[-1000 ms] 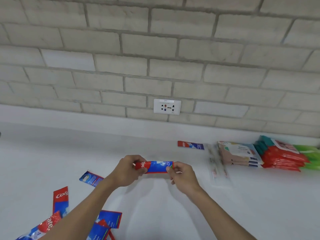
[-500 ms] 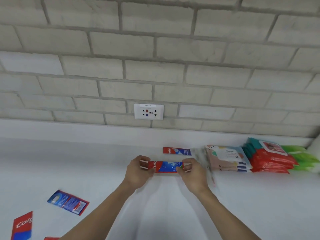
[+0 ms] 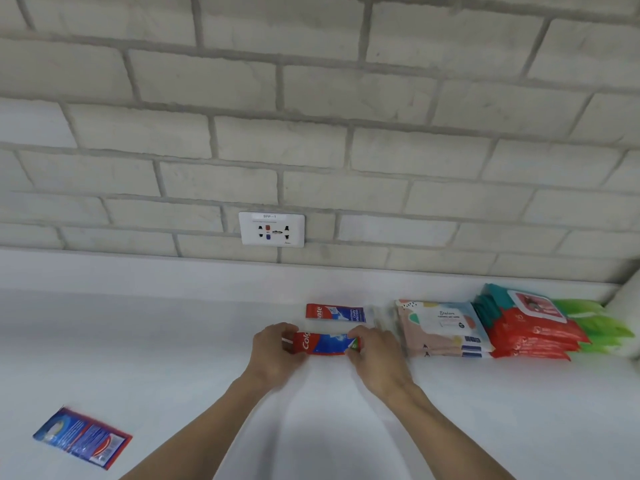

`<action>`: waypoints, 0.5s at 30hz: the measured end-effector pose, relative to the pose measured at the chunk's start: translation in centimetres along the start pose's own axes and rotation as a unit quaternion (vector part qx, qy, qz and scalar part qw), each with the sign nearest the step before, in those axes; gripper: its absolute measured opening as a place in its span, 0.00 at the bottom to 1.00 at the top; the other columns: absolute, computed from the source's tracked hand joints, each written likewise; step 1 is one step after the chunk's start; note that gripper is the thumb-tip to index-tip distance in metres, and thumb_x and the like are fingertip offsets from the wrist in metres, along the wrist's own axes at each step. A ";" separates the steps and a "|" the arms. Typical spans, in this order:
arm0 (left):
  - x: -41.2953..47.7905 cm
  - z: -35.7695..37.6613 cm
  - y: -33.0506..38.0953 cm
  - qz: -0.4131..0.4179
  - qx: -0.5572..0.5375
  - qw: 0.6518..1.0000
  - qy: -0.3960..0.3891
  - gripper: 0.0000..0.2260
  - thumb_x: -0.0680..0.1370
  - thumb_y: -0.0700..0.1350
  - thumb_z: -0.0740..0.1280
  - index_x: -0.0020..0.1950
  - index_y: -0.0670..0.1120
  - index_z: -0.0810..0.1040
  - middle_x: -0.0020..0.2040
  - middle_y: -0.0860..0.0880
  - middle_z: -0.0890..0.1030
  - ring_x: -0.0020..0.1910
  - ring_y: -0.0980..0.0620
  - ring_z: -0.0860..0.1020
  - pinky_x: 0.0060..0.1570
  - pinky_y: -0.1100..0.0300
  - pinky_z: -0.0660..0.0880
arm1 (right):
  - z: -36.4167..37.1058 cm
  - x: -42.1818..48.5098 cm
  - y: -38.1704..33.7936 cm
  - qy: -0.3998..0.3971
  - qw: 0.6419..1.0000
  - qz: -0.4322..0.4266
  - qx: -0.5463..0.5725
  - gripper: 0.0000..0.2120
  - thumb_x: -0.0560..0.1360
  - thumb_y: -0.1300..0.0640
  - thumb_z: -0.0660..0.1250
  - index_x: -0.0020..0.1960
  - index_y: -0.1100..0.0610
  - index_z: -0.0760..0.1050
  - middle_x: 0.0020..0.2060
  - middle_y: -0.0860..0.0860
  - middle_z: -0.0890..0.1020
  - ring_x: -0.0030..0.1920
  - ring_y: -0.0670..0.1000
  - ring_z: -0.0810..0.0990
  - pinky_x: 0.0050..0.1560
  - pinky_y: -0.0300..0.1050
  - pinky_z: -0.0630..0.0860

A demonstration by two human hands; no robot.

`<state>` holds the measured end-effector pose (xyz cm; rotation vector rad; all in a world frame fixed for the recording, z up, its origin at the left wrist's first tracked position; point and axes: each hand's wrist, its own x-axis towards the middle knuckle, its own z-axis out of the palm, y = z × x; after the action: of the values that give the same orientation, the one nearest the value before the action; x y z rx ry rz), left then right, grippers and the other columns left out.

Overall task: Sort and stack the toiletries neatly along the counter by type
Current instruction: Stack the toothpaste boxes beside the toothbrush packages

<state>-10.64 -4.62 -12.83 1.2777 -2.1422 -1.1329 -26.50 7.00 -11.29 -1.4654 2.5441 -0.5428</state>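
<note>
Where the bottom edge cuts off both forearms, only their upper lengths show, reaching forward over the white counter [image 3: 180, 341]. At the near left lies a flat blue and red sachet [image 3: 82, 437]; its print is too blurred to read. Further in, the left hand [image 3: 273, 355] and the right hand [image 3: 375, 358] each pinch one end of a red and blue toothpaste tube [image 3: 325, 344], held lengthwise between them low over the counter, though whether it touches the surface cannot be told. The fingers cover both ends of the tube, and only the letters "Colg" read on its red part. Just behind it a second toothpaste tube [image 3: 335, 313] lies flat, showing "ate" on red and small white wording on blue that is hard to make out. To the right of that tube something clear and blurred lies on the counter, too faint to identify. Beside it sits a stack of pale patterned wipe packs [image 3: 440, 327] with small illegible lettering, then a stack of red and teal packs [image 3: 530, 323], then green packs [image 3: 602, 327] partly hidden behind them. On the brick wall [image 3: 311, 133] beyond, a white socket plate [image 3: 272, 229] carries the label "SPP-1".
</note>
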 end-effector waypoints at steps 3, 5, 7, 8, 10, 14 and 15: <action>0.7 0.4 0.1 0.024 0.052 0.998 0.005 0.17 0.71 0.44 0.73 0.60 0.46 0.78 0.47 0.54 0.77 0.37 0.63 0.76 0.35 0.81 0.67 | 0.3 0.3 0.5 0.000 0.997 -0.012 -0.072 0.16 0.79 0.46 0.61 0.66 0.46 0.72 0.56 0.49 0.79 0.58 0.53 0.74 0.59 0.45 0.70; 1.1 0.6 0.0 0.035 0.076 0.996 0.007 0.17 0.71 0.45 0.73 0.60 0.46 0.79 0.48 0.53 0.76 0.40 0.59 0.76 0.41 0.77 0.66 | 0.7 0.5 0.9 0.004 0.995 -0.014 -0.098 0.16 0.79 0.45 0.60 0.66 0.46 0.73 0.58 0.50 0.78 0.59 0.54 0.73 0.62 0.47 0.69; 1.4 0.7 0.0 0.045 0.098 0.994 0.006 0.15 0.72 0.46 0.72 0.58 0.48 0.80 0.47 0.53 0.75 0.43 0.57 0.74 0.43 0.74 0.65 | 1.0 0.6 1.2 0.011 0.994 -0.016 -0.104 0.16 0.79 0.45 0.61 0.65 0.46 0.74 0.59 0.50 0.76 0.60 0.55 0.72 0.64 0.47 0.68; 1.5 0.8 0.0 0.048 0.105 0.993 0.006 0.13 0.73 0.47 0.72 0.57 0.49 0.81 0.47 0.53 0.75 0.44 0.57 0.73 0.42 0.74 0.64 | 1.1 0.6 1.4 0.014 0.995 -0.018 -0.101 0.16 0.79 0.46 0.61 0.65 0.46 0.74 0.59 0.50 0.74 0.60 0.54 0.71 0.65 0.47 0.68; 1.9 1.0 -0.2 0.051 0.111 0.992 0.013 0.12 0.73 0.48 0.72 0.56 0.51 0.81 0.48 0.53 0.76 0.44 0.58 0.72 0.40 0.76 0.63 | 1.1 0.8 1.6 0.021 0.996 -0.025 -0.089 0.15 0.79 0.48 0.62 0.65 0.47 0.75 0.59 0.50 0.73 0.60 0.54 0.71 0.65 0.46 0.69; 2.3 1.3 -0.4 0.059 0.123 0.990 0.029 0.09 0.74 0.47 0.71 0.53 0.51 0.83 0.48 0.53 0.77 0.43 0.59 0.72 0.38 0.77 0.63 | 0.9 1.3 1.9 0.028 0.996 -0.030 -0.079 0.14 0.81 0.50 0.60 0.65 0.47 0.75 0.60 0.48 0.74 0.62 0.53 0.70 0.65 0.44 0.66; 2.4 1.5 -0.4 0.065 0.124 0.990 0.031 0.08 0.74 0.46 0.71 0.53 0.50 0.83 0.48 0.53 0.76 0.43 0.59 0.72 0.40 0.75 0.63 | 0.9 1.5 2.0 0.026 0.996 -0.028 -0.079 0.14 0.81 0.50 0.60 0.65 0.47 0.75 0.60 0.48 0.75 0.62 0.53 0.70 0.65 0.44 0.65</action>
<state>-12.62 -6.16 -14.17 1.2361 -2.3376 -0.7826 -28.54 6.39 -12.84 -1.5984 2.6480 -0.3996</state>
